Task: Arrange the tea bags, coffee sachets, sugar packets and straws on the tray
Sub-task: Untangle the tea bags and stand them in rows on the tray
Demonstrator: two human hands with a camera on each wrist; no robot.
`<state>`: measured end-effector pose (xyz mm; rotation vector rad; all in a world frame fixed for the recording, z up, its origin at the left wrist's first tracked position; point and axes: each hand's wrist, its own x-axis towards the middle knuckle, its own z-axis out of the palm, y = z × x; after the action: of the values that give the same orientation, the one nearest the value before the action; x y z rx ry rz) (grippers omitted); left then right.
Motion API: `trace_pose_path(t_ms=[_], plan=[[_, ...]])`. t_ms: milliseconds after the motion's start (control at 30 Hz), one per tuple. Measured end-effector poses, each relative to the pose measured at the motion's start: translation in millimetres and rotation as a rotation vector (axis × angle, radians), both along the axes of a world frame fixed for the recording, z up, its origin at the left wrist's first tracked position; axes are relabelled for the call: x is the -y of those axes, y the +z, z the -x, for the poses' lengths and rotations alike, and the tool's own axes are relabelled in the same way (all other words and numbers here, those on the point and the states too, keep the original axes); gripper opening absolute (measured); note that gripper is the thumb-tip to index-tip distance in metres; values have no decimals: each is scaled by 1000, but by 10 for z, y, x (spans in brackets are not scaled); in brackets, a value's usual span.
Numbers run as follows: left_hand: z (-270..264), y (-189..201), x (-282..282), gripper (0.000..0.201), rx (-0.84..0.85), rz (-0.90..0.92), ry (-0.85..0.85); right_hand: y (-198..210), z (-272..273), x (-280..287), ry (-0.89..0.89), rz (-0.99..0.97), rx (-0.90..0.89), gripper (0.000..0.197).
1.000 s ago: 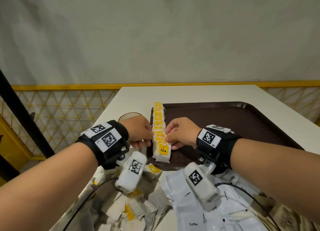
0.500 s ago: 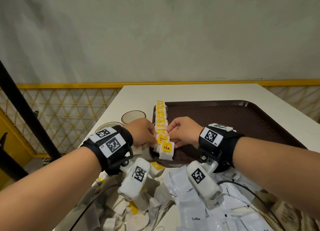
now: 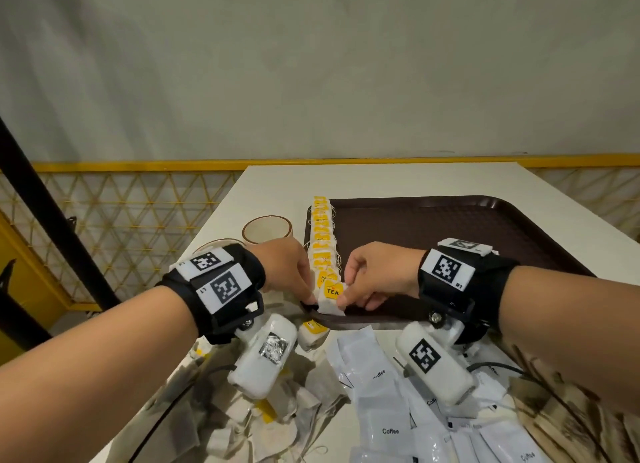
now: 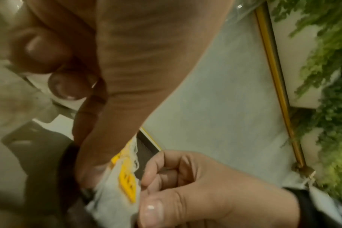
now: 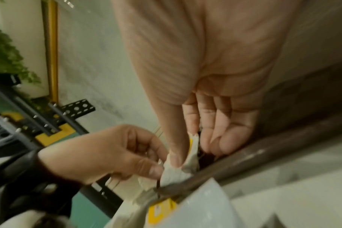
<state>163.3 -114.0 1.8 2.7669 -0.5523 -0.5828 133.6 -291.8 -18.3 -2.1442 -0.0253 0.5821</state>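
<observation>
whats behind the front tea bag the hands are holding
Behind the front tea bag, a row of tea bags runs along the left edge of the tray, overlapping, so mostly their yellow labels show. The left hand and right hand hide the nearest ones' sides.

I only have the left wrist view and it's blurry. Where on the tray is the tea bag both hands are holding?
Observer: The tea bag is at the tray's near left corner, the nearest in a row of tea bags along the left edge.
Operator: Is it fully inside?
Observer: No, its lower edge overlaps the near rim, with the left hand and right hand pinching its sides.
Operator: Any coffee on the tray?
Observer: None seen there; coffee sachets lie on the table in front of it.
</observation>
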Motion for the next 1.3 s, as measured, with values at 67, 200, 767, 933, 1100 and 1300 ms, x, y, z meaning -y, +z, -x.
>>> trace_pose_path(t_ms=[67, 200, 767, 933, 1100, 1300], plan=[[3, -52, 33, 17, 55, -18, -19, -32, 34, -56, 31, 62, 41, 31], [26, -96, 82, 9, 78, -51, -48, -67, 25, -124, -19, 32, 164, 36], [-83, -98, 82, 14, -35, 423, 303, -143, 47, -73, -20, -147, 178, 16], [-101, -82, 207, 31, -52, 439, 388, -121, -16, -57, -95, -163, 168, 14], [-268, -18, 363, 27, 38, 273, 351, -173, -46, -118, -123, -152, 167, 15], [-526, 57, 410, 22, 173, 19, 228, -178, -90, -123, -82, -108, 164, 20]])
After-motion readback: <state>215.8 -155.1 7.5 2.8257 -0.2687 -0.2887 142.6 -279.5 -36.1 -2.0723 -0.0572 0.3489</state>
